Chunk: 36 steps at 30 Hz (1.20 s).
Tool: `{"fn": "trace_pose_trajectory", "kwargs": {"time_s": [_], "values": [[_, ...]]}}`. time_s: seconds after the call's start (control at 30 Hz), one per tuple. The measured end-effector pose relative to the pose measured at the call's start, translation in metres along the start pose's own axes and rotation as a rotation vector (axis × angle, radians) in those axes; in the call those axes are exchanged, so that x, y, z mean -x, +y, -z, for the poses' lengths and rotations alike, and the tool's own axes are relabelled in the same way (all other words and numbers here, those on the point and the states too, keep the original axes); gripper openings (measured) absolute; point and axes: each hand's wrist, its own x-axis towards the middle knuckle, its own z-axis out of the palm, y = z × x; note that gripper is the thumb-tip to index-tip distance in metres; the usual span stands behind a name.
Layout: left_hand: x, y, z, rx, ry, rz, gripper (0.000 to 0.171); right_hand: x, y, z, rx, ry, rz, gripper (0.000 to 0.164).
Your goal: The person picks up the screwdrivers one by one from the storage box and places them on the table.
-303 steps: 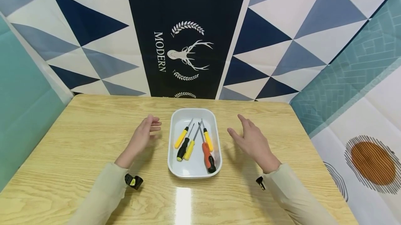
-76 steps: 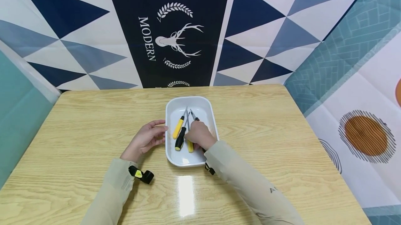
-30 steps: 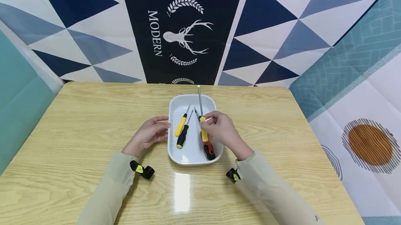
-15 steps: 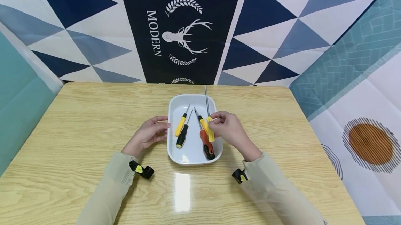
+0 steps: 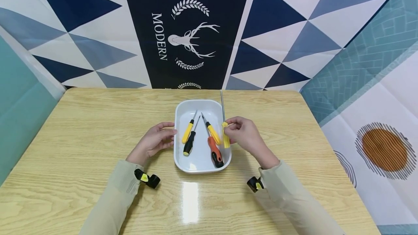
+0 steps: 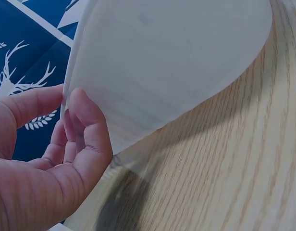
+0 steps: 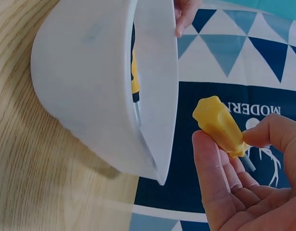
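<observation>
In the head view, my right hand point(image 5: 245, 135) pinches a yellow-handled screwdriver point(image 5: 226, 137) with thumb and fingertips. The screwdriver is raised over the right rim of a white tray point(image 5: 199, 162), its metal shaft pointing away. The right wrist view shows the end of its yellow handle point(image 7: 217, 122) near the tray's wall. My left hand point(image 5: 158, 140) holds the tray's left side, thumb at the rim and fingers curled against the outer wall point(image 6: 162, 57). Inside lie a yellow-and-black screwdriver point(image 5: 187, 133), a black one point(image 5: 189, 144), an orange-and-black one point(image 5: 214, 151) and another yellow-and-black one point(image 5: 213, 133).
The tray stands on a wood-grain table point(image 5: 98, 137). Behind the table rises a patterned wall covering point(image 5: 189, 28) with triangles and a deer head. Dark wrist devices hang at both sleeves.
Over the last second my right hand has carried the yellow screwdriver from above the tray's middle to its right rim. Earlier that screwdriver lay in the tray. The left hand stays at the tray's side.
</observation>
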Motion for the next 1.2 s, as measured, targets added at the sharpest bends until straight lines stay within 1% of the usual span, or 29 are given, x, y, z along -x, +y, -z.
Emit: {"fn": "trace_pose_trajectory", "kwargs": {"time_s": [0.27,0.5,0.67,0.87,1.03,1.2], "values": [[0.000,0.000,0.000,0.002,0.004,0.000,0.048,0.000,0.007,0.006,-0.006,0.012,-0.003,0.032],[-0.002,0.001,-0.001,-0.019,0.000,0.000,0.052,0.000,0.015,0.014,0.016,0.019,-0.019,0.033],[-0.002,0.002,-0.003,-0.033,0.009,0.010,0.053,0.001,0.021,0.020,0.024,0.017,-0.031,0.035],[-0.002,0.002,-0.004,-0.029,0.017,0.023,0.053,0.002,0.030,0.027,0.022,0.016,-0.054,0.033],[-0.002,0.002,-0.004,-0.025,0.022,0.028,0.054,0.004,0.037,0.030,0.006,0.010,-0.062,0.033],[0.000,0.001,-0.003,-0.017,0.010,0.029,0.056,0.005,0.039,0.031,-0.018,0.002,-0.072,0.032]]}}
